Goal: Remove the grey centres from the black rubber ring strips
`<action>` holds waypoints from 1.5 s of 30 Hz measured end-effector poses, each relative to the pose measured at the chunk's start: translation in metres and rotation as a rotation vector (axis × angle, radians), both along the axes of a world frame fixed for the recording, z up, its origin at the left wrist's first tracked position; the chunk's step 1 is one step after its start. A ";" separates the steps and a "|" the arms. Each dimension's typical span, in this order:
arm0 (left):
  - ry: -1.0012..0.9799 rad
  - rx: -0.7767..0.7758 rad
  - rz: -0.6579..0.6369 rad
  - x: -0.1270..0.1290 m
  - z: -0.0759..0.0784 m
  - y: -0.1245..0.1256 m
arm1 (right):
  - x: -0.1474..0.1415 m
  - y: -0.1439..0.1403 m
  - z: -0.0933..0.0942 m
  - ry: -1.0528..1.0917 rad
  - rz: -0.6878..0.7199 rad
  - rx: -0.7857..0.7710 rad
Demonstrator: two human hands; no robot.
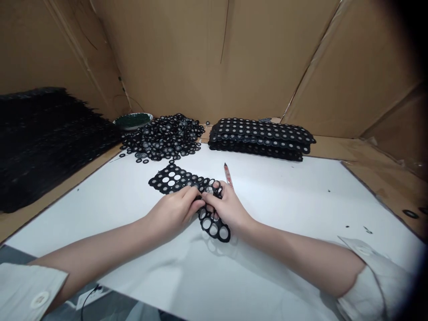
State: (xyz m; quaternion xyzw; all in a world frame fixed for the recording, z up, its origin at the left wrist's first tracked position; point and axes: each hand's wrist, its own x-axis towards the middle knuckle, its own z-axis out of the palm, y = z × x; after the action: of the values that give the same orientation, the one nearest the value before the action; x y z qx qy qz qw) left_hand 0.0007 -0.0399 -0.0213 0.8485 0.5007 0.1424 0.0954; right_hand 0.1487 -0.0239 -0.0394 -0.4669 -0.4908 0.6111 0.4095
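Note:
A black sheet punched with round holes [174, 178] lies on the white board [284, 200]; most holes are empty, a few near my fingers still look filled. My left hand [174, 211] pinches the sheet at its middle. My right hand [225, 207] grips the same sheet from the right, and a thin red-and-white tool [228, 174] sticks up past its fingers. Part of the sheet [216, 227] hangs out below my hands.
A loose heap of black rings [163, 138] lies at the back, with a shallow green dish [133, 119] behind it. A stack of unpunched black sheets with grey discs [261, 137] sits back right. A dark pile [43, 138] fills the left. Cardboard walls surround the bench.

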 end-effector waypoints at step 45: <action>-0.293 0.096 0.287 -0.015 0.016 0.029 | 0.000 -0.001 -0.006 -0.060 0.217 0.242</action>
State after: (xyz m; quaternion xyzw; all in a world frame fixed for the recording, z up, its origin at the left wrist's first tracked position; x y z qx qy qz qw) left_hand -0.0138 -0.0105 -0.0051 0.7422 0.5900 0.3001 0.1051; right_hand 0.1482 -0.0248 -0.0457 -0.3766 -0.6204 0.5737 0.3796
